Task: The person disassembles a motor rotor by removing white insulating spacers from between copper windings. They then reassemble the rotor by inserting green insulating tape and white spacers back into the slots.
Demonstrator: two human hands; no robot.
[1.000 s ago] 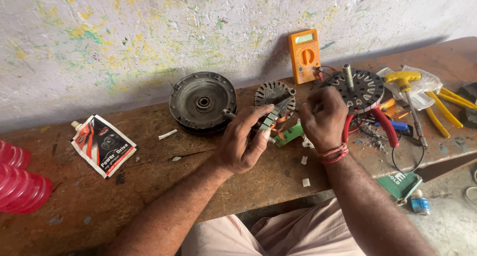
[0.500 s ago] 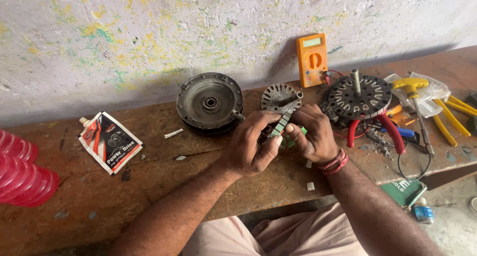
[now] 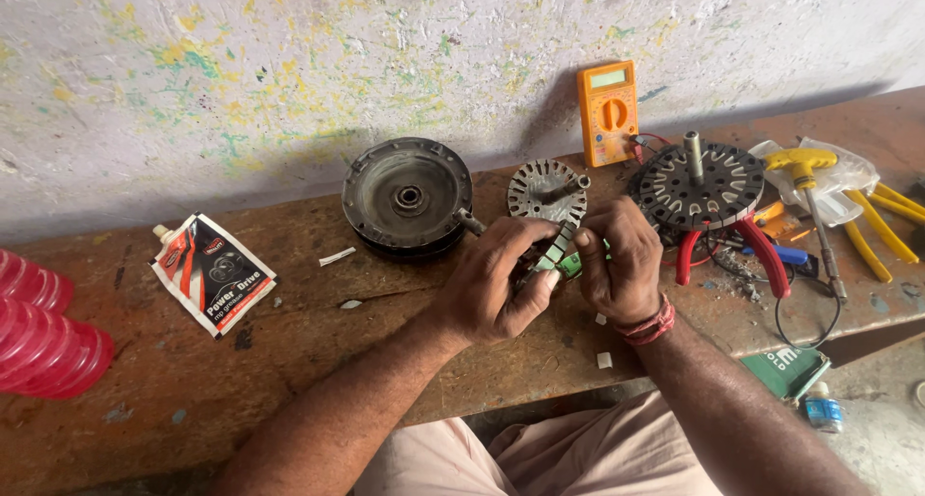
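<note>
Your left hand [image 3: 496, 284] and right hand [image 3: 617, 265], a second ago apart, now meet over the workbench [image 3: 289, 361], both pinching a small grey-green part [image 3: 557, 250], possibly a winding piece.

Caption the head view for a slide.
Left hand and right hand grip a small green-and-grey part over a worn wooden bench.

Paint-flecked whitewashed wall [image 3: 289, 82]; worn brown wooden bench [image 3: 318, 352] against it; soft daylight
</note>
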